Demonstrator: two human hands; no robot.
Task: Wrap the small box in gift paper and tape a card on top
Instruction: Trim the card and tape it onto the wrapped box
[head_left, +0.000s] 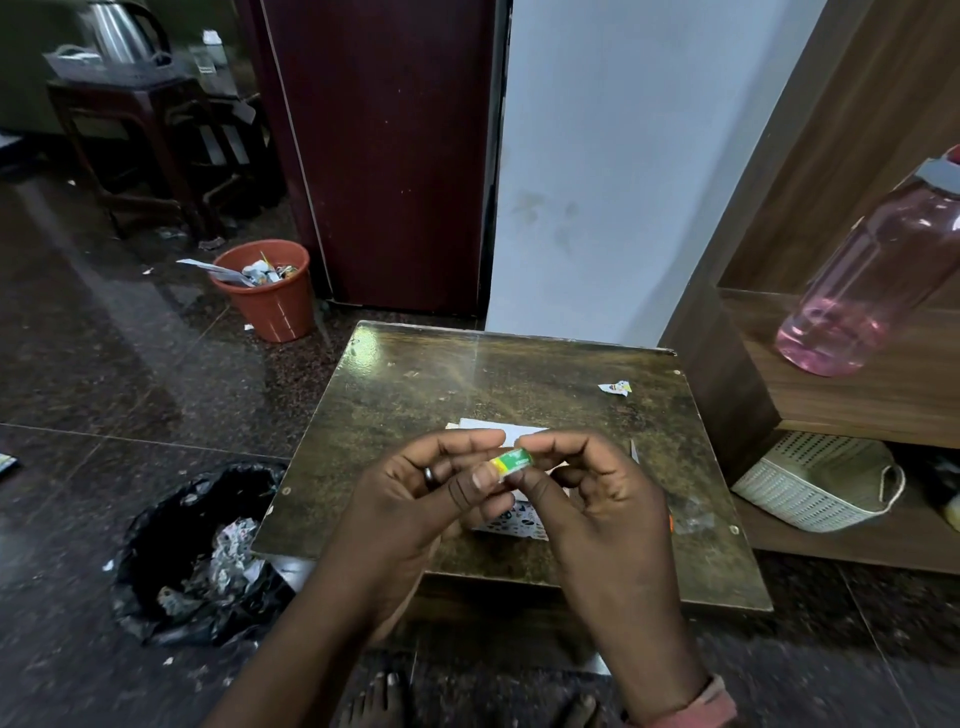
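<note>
**While both hands pinch it, the small box could slip**

With the small box (511, 461), green and yellow, pinched between the curled thumb and fingers of the left hand (415, 499) and right hand (587, 493), it hangs above the table (415, 395). Just beneath the hands lies patterned gift paper (519, 522), with a white sheet (488, 428) just beyond them. Judged from this, the fingertip grip is slight: a twist could drop the box off the paper, or towards the black bag (156, 561) left of the hands.

A low glass-topped table (415, 395) bears white paper (498, 427), a torn scrap (615, 387) and, seemingly, patterned gift paper (519, 522).
</note>
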